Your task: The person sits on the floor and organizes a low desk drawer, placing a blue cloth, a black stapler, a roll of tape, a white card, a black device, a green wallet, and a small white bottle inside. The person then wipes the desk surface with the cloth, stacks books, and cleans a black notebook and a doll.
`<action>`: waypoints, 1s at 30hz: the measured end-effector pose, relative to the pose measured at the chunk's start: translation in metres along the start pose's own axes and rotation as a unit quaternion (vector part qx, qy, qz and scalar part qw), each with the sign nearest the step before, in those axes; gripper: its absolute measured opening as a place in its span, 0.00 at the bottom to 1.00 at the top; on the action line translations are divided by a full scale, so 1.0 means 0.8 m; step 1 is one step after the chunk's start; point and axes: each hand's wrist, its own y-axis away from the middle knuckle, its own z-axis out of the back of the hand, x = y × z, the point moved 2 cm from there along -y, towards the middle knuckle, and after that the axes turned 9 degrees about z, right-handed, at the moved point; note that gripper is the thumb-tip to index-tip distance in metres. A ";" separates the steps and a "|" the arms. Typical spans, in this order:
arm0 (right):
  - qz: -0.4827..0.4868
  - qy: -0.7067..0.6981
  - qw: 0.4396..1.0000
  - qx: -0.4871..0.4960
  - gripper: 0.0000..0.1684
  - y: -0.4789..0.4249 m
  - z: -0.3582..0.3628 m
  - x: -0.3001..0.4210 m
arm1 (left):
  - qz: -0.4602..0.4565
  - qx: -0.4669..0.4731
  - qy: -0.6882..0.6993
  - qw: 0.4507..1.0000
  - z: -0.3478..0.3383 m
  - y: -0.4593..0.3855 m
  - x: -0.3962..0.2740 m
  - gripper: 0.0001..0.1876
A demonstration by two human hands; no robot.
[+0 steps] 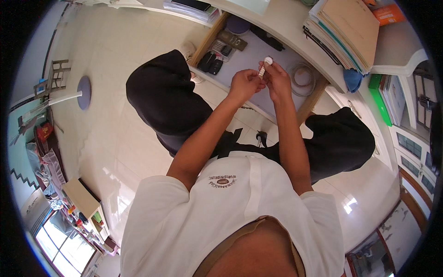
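Note:
A wristwatch with a pale round dial [268, 60] and a metal link band [261, 72] is held up over the open drawer [249, 65]. My right hand [279, 78] grips it near the dial, with the thumb beside the case. The fingertips of my left hand [245, 83] pinch the lower end of the band. Whether the clasp is fastened is too small to tell. Inside the drawer, left of my hands, lie a black car key fob [215, 67] and a clear pack of batteries [222, 49]. A coil of clear tubing or cable [303, 79] lies on the right.
The drawer sits out from a white desk [290, 31] above my spread knees. A stack of folders [346, 34] stands on the desk at the right. A blue object [353, 80] hangs by its edge. Tiled floor [104, 138] extends to the left, with a round-based stand [84, 92].

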 end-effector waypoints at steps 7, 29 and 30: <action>-0.075 0.025 0.997 0.018 0.17 -0.029 -0.003 -0.017 | -0.015 -0.029 -0.084 0.996 0.024 -0.026 0.011 0.06; -0.062 0.142 0.981 0.115 0.20 -0.072 -0.030 -0.050 | -0.093 -0.131 -0.335 0.929 0.050 -0.049 0.015 0.15; -0.055 0.164 0.976 0.129 0.20 -0.077 -0.035 -0.052 | -0.104 -0.140 -0.328 0.929 0.049 -0.047 0.013 0.16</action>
